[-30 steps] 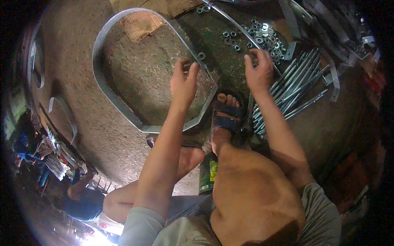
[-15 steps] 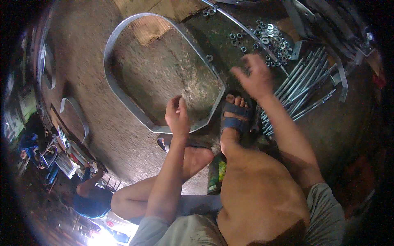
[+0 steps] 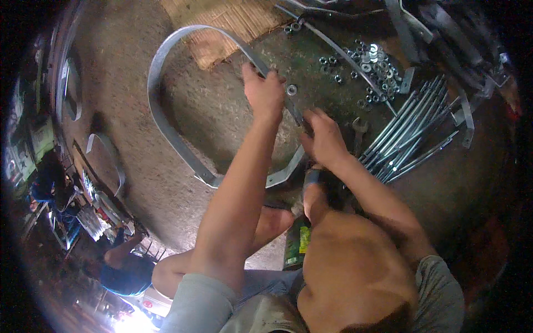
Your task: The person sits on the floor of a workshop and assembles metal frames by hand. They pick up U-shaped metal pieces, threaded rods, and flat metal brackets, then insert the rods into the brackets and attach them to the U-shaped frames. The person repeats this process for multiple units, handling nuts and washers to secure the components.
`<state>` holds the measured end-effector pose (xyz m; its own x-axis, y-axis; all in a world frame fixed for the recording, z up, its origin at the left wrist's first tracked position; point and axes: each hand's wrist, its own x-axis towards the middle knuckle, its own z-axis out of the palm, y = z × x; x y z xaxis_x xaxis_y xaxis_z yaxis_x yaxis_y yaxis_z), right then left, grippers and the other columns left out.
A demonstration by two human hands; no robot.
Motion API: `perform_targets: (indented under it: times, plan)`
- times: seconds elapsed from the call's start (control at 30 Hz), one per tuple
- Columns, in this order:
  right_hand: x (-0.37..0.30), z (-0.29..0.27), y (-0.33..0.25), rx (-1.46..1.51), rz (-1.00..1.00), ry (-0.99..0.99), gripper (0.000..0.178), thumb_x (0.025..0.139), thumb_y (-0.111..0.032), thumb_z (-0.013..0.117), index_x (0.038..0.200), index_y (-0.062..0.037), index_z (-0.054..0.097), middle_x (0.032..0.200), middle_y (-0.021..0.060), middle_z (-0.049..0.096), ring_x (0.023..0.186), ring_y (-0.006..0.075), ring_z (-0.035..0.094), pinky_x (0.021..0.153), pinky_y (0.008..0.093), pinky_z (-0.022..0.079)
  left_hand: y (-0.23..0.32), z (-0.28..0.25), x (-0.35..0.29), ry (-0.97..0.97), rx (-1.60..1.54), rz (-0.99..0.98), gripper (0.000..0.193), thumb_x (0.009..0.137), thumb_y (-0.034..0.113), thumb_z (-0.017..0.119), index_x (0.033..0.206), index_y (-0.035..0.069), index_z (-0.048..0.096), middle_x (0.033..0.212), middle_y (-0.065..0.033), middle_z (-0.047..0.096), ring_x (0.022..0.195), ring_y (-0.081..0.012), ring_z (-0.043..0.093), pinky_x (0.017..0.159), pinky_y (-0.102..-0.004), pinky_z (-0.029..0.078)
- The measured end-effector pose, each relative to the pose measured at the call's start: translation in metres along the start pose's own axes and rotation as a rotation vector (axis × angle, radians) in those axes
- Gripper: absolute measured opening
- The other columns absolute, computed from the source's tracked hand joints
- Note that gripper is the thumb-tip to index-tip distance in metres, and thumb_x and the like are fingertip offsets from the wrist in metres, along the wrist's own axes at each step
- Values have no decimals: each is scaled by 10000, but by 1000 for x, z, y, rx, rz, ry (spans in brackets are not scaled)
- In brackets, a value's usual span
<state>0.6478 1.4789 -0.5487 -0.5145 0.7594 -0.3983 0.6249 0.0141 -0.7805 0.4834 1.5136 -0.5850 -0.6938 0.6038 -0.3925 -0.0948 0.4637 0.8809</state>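
Note:
A bent flat metal strap (image 3: 156,105), shaped into a large loop with angled corners, stands on edge on the floor before me. Its far right side is gripped by my left hand (image 3: 264,93), fingers wrapped over the band. Lower down the same side, my right hand (image 3: 326,137) is closed around the strap close to its right corner; that hand hides part of the band. A single washer (image 3: 291,89) lies just outside the loop, between my two hands. My sandalled foot (image 3: 312,180) is beside the loop's right corner.
Right of the loop lie loose nuts and washers (image 3: 369,69), a thin rod (image 3: 344,54), a wrench (image 3: 360,127) and a heap of threaded rods (image 3: 413,125). Cardboard (image 3: 239,25) lies beyond. A green can (image 3: 294,247) stands by my leg. Another person (image 3: 127,272) works at lower left.
Both hands were empty above the floor and now grip the strap. My left hand reached forward and right; my right hand came down and nearer. The wrench has come into sight.

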Motion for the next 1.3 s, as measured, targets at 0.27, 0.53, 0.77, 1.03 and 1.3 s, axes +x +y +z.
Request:
perform_targets:
  times: [0.27, 0.53, 0.77, 1.03, 1.3]
  plan:
    - [3, -6, -73, 383, -103, 86, 475, 729, -44, 718, 1137, -32, 475, 982, 234, 633, 956, 454, 648, 813, 475, 509, 115, -56, 5, -74, -598, -306, 259, 1040, 322, 528, 1088, 68, 514, 769, -39, 466, 598, -155, 433, 515, -310, 391]
    - [-27, -12, -60, 300, -537, 55, 377, 617, -132, 669, 976, -35, 610, 821, 180, 602, 744, 379, 621, 669, 413, 501, 215, -153, 65, -198, -1131, -139, 209, 1054, 248, 487, 966, 59, 467, 774, -33, 396, 629, -150, 344, 549, -307, 361]
    - [-15, -19, -28, 231, -314, 209, 255, 696, -64, 659, 946, -41, 615, 792, 159, 607, 708, 380, 630, 656, 400, 504, 209, -170, 14, -182, -1221, 42, 158, 1041, 210, 505, 1062, 55, 485, 824, -26, 403, 648, -131, 370, 553, -285, 352]
    - [-12, -15, -34, 254, -394, 170, 255, 706, -71, 684, 945, -23, 610, 805, 152, 600, 719, 328, 636, 659, 387, 493, 195, -190, -46, -220, -1243, 42, 252, 1041, 335, 534, 1148, 111, 492, 844, -13, 418, 630, -110, 409, 508, -263, 380]
    - [-9, -20, -38, 224, -264, 127, 171, 795, -60, 652, 948, -13, 594, 801, 87, 580, 715, 197, 575, 679, 318, 470, 191, -202, -54, -229, -1255, 48, 283, 1041, 366, 526, 1162, 116, 476, 842, -8, 417, 613, -106, 407, 496, -266, 394]
